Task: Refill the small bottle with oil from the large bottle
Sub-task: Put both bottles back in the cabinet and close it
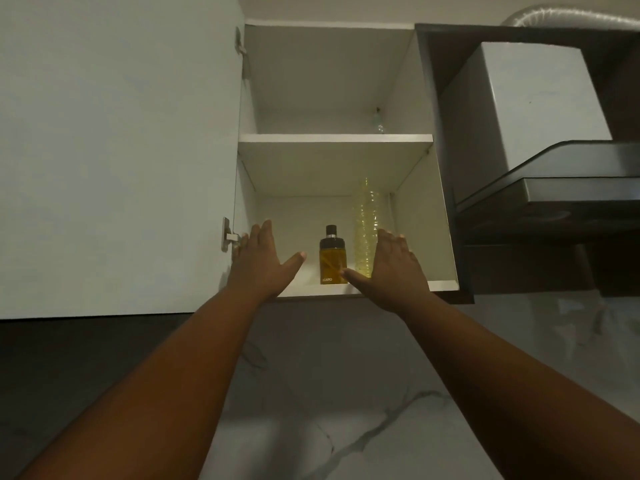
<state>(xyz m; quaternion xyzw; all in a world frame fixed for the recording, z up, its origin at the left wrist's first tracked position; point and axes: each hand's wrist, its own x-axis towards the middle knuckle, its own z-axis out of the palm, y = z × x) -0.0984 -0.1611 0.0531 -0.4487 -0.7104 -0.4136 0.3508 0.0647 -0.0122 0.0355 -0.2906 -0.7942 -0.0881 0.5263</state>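
I had both arms raised toward the open wall cupboard, my left hand [259,260] and right hand [391,271] spread with straight fingers and holding nothing, one on either side of the bottles so I could take one in each. Just beyond my right thumb, the small bottle [332,255], dark-capped and partly filled with amber oil, stood upright near the front edge of the lower shelf [311,289]. The large bottle [365,223], clear ribbed plastic with pale yellow oil, stood just right of it and slightly farther back, partly hidden behind my right hand.
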